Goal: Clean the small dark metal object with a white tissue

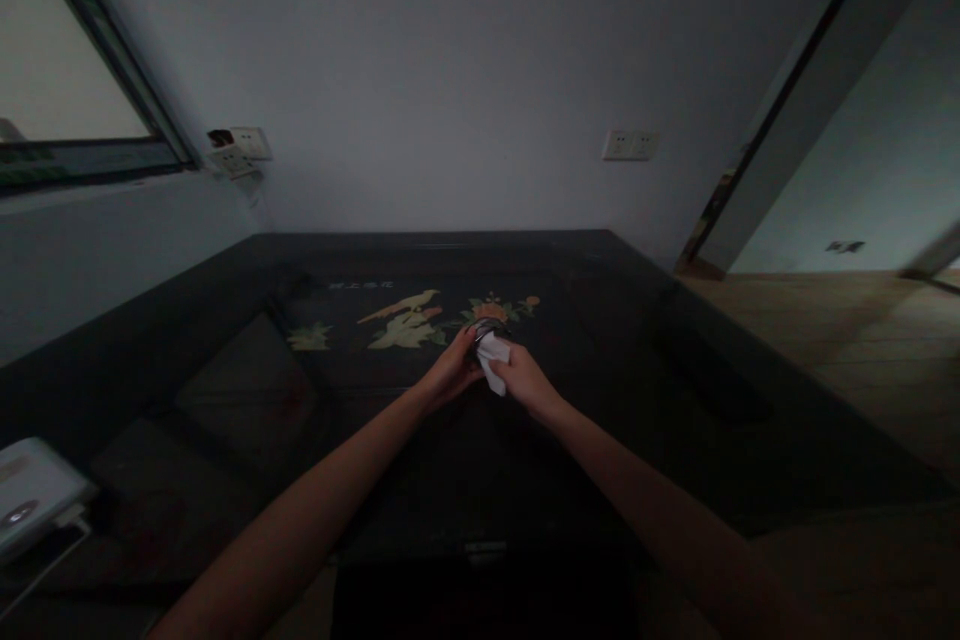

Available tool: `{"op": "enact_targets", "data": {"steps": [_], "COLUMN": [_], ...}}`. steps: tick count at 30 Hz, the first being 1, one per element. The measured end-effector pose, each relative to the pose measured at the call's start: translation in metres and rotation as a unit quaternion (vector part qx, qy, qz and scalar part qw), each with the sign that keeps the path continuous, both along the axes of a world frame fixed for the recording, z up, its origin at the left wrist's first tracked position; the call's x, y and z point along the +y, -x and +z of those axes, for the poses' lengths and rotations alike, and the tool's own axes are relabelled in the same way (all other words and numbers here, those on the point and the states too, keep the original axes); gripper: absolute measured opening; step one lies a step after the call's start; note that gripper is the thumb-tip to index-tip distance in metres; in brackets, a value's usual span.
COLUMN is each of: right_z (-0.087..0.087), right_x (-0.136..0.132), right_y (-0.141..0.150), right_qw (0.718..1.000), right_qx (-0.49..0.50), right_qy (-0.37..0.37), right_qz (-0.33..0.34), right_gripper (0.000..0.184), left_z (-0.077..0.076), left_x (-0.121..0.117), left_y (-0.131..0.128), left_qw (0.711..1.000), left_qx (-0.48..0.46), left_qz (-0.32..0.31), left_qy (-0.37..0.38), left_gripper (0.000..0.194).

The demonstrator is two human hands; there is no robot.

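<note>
Both hands meet above the middle of the dark table. My left hand (pixel 451 370) is closed around a small dark object with a shiny curved rim (pixel 489 326); its exact kind is too dim to make out. A crumpled white tissue (pixel 493 360) is pinched in my right hand (pixel 526 378). The tissue presses against the near side of the dark object, and its loose end hangs down between the hands. Part of the object is hidden by the fingers and the tissue.
The dark glossy tabletop (pixel 480 480) carries a picture of a bird and flowers (pixel 409 320). At the left edge lies a white device (pixel 37 495) with a cable plugged in. Wall sockets (pixel 630 145) sit above the table's far edge. Wooden floor (pixel 810 340) shows at the right.
</note>
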State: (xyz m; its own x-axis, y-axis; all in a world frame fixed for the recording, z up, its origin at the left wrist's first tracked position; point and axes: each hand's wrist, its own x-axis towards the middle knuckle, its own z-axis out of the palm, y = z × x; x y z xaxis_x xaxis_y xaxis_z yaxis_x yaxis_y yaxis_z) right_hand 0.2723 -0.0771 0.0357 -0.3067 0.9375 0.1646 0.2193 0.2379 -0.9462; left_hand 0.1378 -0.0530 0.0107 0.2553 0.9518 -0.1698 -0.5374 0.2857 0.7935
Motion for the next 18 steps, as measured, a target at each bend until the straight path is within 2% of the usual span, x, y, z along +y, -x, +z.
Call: {"op": "enact_targets", "data": {"steps": [2, 4, 8, 11, 15, 16, 18], "right_z": [0.004, 0.009, 0.017, 0.020, 0.016, 0.015, 0.012], "right_x": [-0.003, -0.006, -0.009, -0.009, -0.011, -0.011, -0.010], "right_y": [-0.005, -0.009, -0.012, -0.007, -0.004, -0.005, -0.007], "right_qw": [0.989, 0.963, 0.884, 0.834, 0.827, 0.835, 0.869], "right_qx": [-0.120, -0.225, -0.405, -0.480, -0.500, -0.490, -0.442], "right_qy": [-0.083, -0.147, -0.227, -0.269, -0.257, -0.250, -0.223], "right_qz": [0.020, 0.036, 0.049, 0.044, 0.025, 0.023, 0.019], "right_gripper": [0.042, 0.045, 0.038, 0.036, 0.039, 0.040, 0.043], "left_z": [0.000, 0.002, 0.003, 0.002, -0.001, -0.001, 0.000], "left_x": [0.000, -0.001, -0.003, -0.002, 0.001, 0.001, 0.000], "left_y": [0.001, 0.001, -0.001, -0.002, -0.002, -0.001, 0.000], "left_qw": [1.000, 1.000, 1.000, 1.000, 1.000, 1.000, 0.999], "left_qx": [0.002, -0.002, -0.015, -0.015, -0.023, -0.026, -0.029], "left_qz": [-0.003, -0.006, -0.021, -0.016, -0.005, -0.006, -0.018], "left_qy": [0.001, 0.000, -0.017, -0.020, -0.006, -0.005, -0.015], "left_gripper": [0.037, 0.037, 0.034, 0.028, 0.025, 0.025, 0.027]}}
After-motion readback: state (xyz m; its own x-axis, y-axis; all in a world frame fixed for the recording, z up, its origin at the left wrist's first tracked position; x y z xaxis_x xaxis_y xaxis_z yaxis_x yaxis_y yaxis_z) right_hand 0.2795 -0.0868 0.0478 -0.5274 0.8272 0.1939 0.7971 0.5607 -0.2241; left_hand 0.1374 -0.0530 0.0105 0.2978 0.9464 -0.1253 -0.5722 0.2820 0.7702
